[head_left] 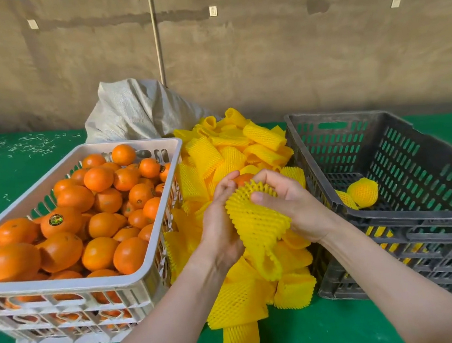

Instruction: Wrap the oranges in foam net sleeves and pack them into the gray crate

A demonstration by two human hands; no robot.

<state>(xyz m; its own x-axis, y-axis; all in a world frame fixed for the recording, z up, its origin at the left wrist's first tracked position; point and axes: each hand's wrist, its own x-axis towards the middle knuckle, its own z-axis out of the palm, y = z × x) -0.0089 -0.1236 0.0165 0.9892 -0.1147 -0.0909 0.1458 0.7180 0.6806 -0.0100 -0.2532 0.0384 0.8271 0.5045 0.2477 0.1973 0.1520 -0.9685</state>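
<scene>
sack of pale woven cloth stands at 11 o'clock from your hands, against the brown wall. a thin pole runs up the wall behind it. pale scraps lie scattered on the green table cover at 10 o'clock. the pile of yellow sleeves spreads from 12 o'clock under your hands down to 6 o'clock. it fills the gap between the two crates and lies against both.

the white crate at 9 o'clock is heaped with bare oranges up to its rim, and one near fruit carries a round dark sticker. the gray crate at 3 o'clock holds two wrapped oranges, which lie together near its left wall.

your left hand is curled round the orange. only a small part of this fruit shows, at the top between your fingers. your right hand is closed on the foam net sleeve, with the thumb pressed on its near side. the sleeve covers the near part of the orange, above the pile, and its loose end hangs toward 6 o'clock as an open tube.

the sleeves are soft foam mesh with small diamond holes and toothed edges. both crates are hard plastic with slotted walls. the bare oranges are smooth and a little shiny.
</scene>
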